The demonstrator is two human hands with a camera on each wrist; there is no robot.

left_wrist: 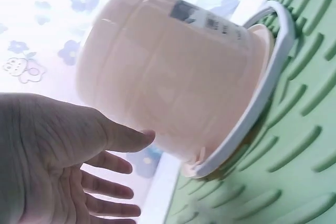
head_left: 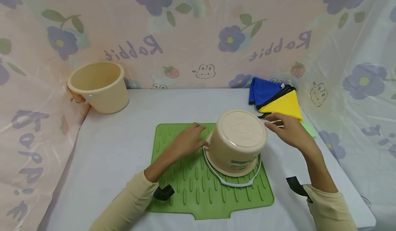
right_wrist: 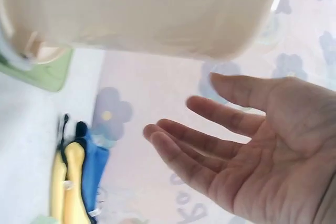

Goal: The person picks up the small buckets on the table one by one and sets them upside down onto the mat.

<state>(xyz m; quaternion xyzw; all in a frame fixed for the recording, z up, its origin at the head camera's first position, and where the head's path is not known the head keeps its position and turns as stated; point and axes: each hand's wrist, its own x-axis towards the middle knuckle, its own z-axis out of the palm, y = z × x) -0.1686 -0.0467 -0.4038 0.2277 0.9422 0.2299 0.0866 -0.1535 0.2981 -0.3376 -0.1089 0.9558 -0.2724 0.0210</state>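
Observation:
An upside-down beige bucket (head_left: pixel 238 141) stands on a green ridged mat (head_left: pixel 185 179), tilted slightly in the head view. Its pale handle (head_left: pixel 236 184) lies round the front of the rim. My left hand (head_left: pixel 190 138) is beside the bucket's left side, fingers extended; the left wrist view shows the hand (left_wrist: pixel 68 156) with its thumb near the wall and nothing in its grasp. On the other side my right hand (head_left: pixel 287 129) hovers with loosely bent fingers, apart from the bucket in the right wrist view, where the hand (right_wrist: pixel 236 150) holds nothing.
A second beige bucket (head_left: pixel 105 97) stands upright at the back left of the white table (head_left: pixel 123 148). Folded blue and yellow cloths (head_left: pixel 269 93) lie at the back right, with a light green object (head_left: pixel 309 129) partly hidden behind my right hand. A patterned curtain (head_left: pixel 191 35) surrounds the table.

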